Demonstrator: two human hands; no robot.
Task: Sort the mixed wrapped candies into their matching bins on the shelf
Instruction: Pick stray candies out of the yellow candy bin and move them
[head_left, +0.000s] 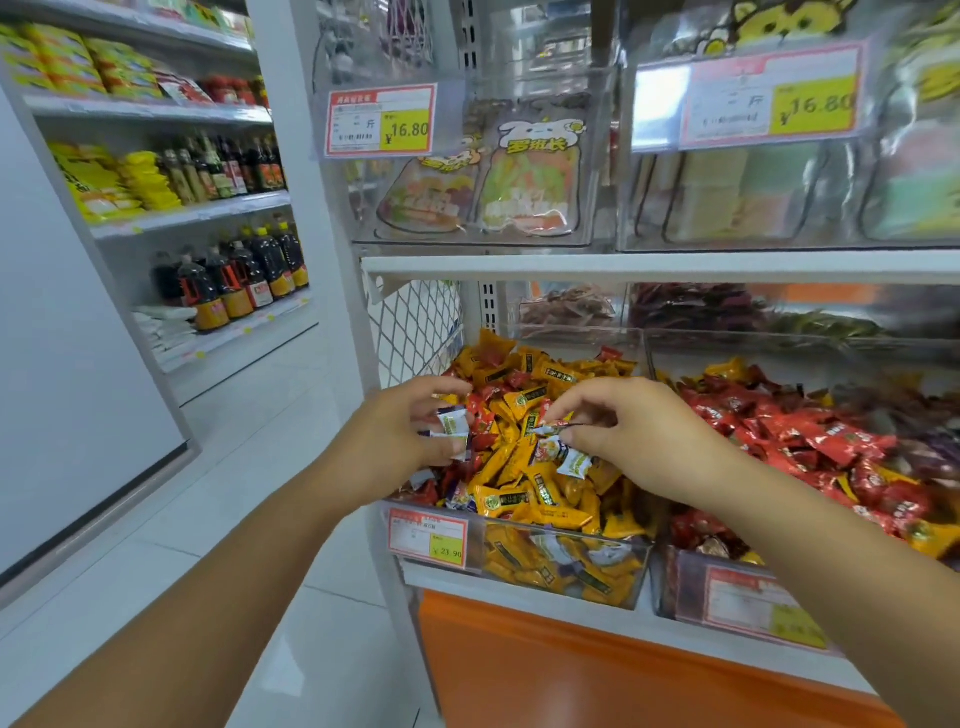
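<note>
Left forearm (208, 597) and right forearm (841, 551) extend to the lower shelf, both hands over one clear bin (566, 569).

1. Grip. Right hand (623, 436): thumb and forefinger pinch the end of one pale-wrapped candy (553, 428), which sits just above the pile. Left hand (410, 431): fingers curl round a small bundle of white-wrapped candies (453, 428), held just left of the pinch.

2. Below the grip. Yellow candies (519, 499) fill the bin, with red and a few white pieces mixed in. One white piece (574, 462) lies just under the right hand. A price tag (428, 535) hangs on the bin front.

3. Right of the grip. A second bin (685, 582), past a clear divider, holds mostly red candies (805, 431).

4. Above the grip. Upper bins hold bagged snacks (519, 176).

Procedure (judgement): the step in hand appears to be pulling out the white strays.
- Check that the wrapper matches before adding the piece to the left-hand bundle.
- Take hold of the wrapper body; a grip on the tail alone may slip.
- Keep the left fingers closed so nothing drops back.
- Collect the white piece under the right hand next.
- No bin of white candies is plainly visible, so find the destination before carrying the bundle away
</note>
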